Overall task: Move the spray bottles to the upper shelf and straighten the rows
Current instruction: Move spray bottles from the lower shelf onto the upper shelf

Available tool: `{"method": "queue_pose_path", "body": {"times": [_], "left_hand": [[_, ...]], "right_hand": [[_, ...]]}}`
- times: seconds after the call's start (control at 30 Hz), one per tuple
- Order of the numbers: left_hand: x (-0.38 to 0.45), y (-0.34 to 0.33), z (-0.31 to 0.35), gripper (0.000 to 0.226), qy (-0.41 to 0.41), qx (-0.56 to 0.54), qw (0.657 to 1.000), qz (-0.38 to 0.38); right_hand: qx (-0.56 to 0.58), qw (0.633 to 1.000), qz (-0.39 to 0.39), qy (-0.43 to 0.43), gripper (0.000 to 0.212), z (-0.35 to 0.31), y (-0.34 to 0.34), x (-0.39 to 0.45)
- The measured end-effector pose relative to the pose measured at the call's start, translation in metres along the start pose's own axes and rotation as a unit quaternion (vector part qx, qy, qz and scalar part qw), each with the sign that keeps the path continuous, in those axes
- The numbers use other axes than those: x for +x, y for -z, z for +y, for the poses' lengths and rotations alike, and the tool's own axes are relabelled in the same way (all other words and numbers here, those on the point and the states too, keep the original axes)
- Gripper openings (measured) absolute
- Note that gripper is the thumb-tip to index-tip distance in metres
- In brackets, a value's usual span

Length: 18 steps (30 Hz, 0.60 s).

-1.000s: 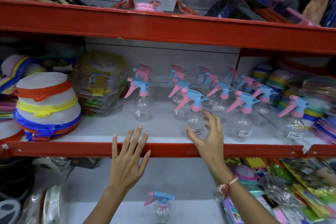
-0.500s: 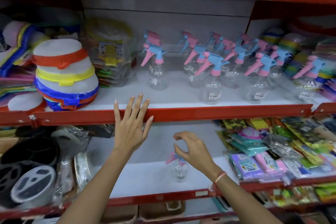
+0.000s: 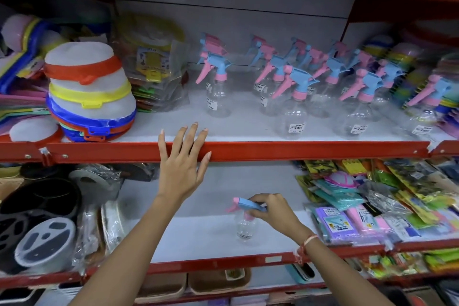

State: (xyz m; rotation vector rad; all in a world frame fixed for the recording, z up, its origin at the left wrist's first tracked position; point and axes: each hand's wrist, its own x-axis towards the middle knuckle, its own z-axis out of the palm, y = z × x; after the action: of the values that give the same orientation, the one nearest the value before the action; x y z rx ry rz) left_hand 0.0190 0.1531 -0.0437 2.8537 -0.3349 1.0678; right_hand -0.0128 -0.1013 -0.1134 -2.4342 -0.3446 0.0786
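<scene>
A single clear spray bottle (image 3: 244, 223) with a blue and pink trigger head stands on the lower shelf (image 3: 198, 238). My right hand (image 3: 273, 211) is closed on its head from the right. Several more clear spray bottles (image 3: 295, 107) with blue and pink heads stand in loose rows on the upper shelf (image 3: 248, 131), one bottle (image 3: 217, 89) apart at the left. My left hand (image 3: 182, 159) rests flat on the red front rail (image 3: 310, 150) of the upper shelf, fingers spread, holding nothing.
Stacked white mesh covers with coloured rims (image 3: 87, 89) and bagged goods (image 3: 154, 67) fill the upper shelf's left. Colourful packets (image 3: 372, 204) crowd the lower shelf's right; black plastic trays (image 3: 39, 226) and wrapped items sit at its left. Stacked coloured goods (image 3: 442, 87) stand at the upper right.
My right hand dropped from the upper-shelf bottles to the lower shelf and closed on the lone bottle's head. The view tilted down. My left hand stayed on the rail.
</scene>
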Motion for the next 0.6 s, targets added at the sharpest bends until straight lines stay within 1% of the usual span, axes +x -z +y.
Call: {"method": "queue_pose_path", "body": {"times": [0.13,0.27,0.37,0.47,0.6], "left_hand": [[-0.001,0.003,0.001,0.053,0.003,-0.004,1.0,-0.004],[-0.002,0.01,-0.001,0.053,-0.004,-0.003,1.0,-0.008],[-0.003,0.014,-0.002,0.054,-0.011,-0.002,1.0,-0.009],[-0.002,0.016,-0.006,0.054,0.014,-0.013,1.0,0.004],[-0.003,0.015,-0.016,0.054,0.014,-0.018,1.0,0.002]], "right_hand": [[0.055,0.997,0.039,0.037,0.012,-0.034,0.036,-0.014],[0.099,0.987,0.094,0.084,0.015,-0.074,0.08,-0.024],[0.146,0.97,0.146,0.129,0.016,-0.103,0.109,-0.026],[0.194,0.947,0.196,0.162,0.015,-0.129,0.132,-0.022],[0.22,0.914,0.275,0.202,0.018,-0.157,0.157,-0.005]]}}
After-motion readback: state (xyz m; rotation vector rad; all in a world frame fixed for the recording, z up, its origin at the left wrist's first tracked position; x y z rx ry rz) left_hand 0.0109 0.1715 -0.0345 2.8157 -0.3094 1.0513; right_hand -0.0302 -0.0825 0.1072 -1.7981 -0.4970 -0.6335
